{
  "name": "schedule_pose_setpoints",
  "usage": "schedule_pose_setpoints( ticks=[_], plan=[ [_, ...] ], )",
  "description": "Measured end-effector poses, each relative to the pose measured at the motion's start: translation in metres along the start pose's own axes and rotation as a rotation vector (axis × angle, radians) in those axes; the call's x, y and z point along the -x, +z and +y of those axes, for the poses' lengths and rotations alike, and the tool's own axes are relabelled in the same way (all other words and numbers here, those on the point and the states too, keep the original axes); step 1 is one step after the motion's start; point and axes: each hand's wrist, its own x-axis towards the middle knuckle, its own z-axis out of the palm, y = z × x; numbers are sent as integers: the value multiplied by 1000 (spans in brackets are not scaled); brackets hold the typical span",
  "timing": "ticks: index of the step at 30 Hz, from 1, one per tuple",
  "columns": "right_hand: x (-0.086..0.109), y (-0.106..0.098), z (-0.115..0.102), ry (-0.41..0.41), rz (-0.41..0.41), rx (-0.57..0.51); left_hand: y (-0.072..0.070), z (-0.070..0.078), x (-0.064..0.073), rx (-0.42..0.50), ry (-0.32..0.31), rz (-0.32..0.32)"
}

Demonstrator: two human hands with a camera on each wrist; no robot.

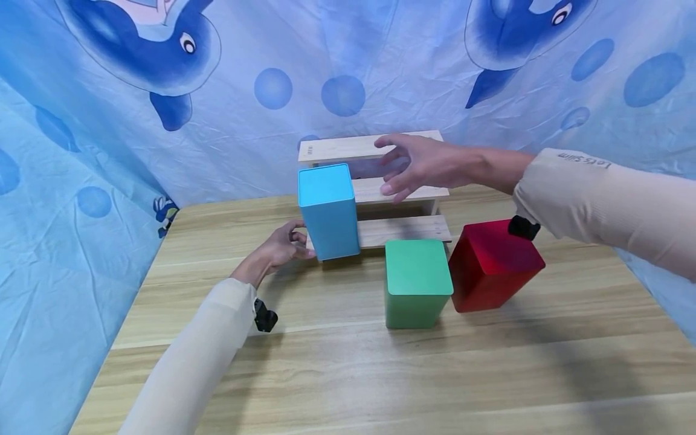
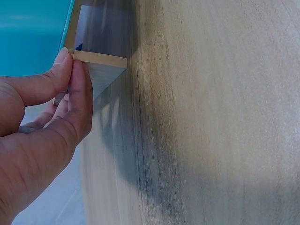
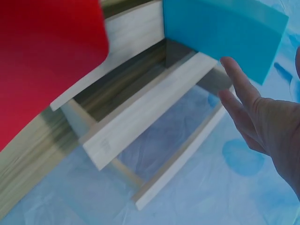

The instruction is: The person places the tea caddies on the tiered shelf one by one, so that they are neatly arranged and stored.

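Observation:
A pale wooden three-step rack (image 1: 405,229) stands at the back of the table. At its left end is a tall light-blue box (image 1: 330,211), which hides part of the boards. My left hand (image 1: 280,246) is beside that box; in the left wrist view its thumb and forefinger pinch the end of a rack board (image 2: 101,59), close to the box's edge. Over the rack's upper right part, my right hand (image 1: 424,164) hovers with spread fingers and holds nothing. A green box (image 1: 417,272) and a tilted red box (image 1: 492,266) are in front of the rack's right side.
The wood-grain table (image 1: 337,374) extends toward me and to both sides. Behind it and at the sides hangs a blue sheet (image 1: 234,145) with whales and round spots. The red box is below my right forearm.

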Motion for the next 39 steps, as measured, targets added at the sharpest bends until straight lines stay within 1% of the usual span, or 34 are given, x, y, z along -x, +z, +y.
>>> schedule_pose_setpoints(
  ticks=[5,10,14,17,22,27,35,39],
  plan=[
    [13,-17,4,-12,17,-9,0,1,-1,-22,6,3],
    [25,-28,10,0,28,25,1,1,-2,-13,2,-3],
    [33,-34,15,7,41,37,1,1,-1,2,1,-8],
    [39,-38,20,14,56,60,0,1,0,-6,4,-6],
    [50,-46,28,36,85,120,-1,0,-1,-29,17,-3],
    [59,-54,38,57,101,173,-1,-1,-1,-32,33,-4],
    [80,-64,52,51,86,173,1,-1,-2,-19,38,-14],
    [87,-68,57,47,88,175,1,-1,-1,-17,38,-13]
  ],
)
